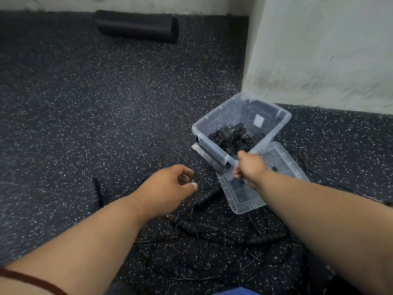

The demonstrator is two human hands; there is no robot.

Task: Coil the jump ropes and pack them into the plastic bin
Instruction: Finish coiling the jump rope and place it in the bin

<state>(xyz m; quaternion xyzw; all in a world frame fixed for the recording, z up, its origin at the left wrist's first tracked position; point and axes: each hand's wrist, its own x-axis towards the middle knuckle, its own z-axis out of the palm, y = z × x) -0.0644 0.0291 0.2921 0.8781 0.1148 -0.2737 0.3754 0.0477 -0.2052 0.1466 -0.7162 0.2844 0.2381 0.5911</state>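
Note:
A clear plastic bin point(214, 118) sits tilted on the speckled floor, with coiled black jump ropes point(232, 136) inside. My right hand point(251, 167) grips the bin's near corner rim. My left hand point(170, 184) pinches a thin black rope cord point(202, 184) just above the floor. Several loose black jump ropes point(212, 241) lie tangled on the floor below both hands, with ribbed black handles point(208, 196) among them. One more handle point(94, 191) lies apart to the left.
The bin's clear lid point(244, 201) lies flat beside the bin, under my right hand. A black foam roller point(136, 26) rests by the far wall. A pale wall corner point(319, 50) stands just behind the bin. A flat grey piece point(204, 155) shows beneath the bin.

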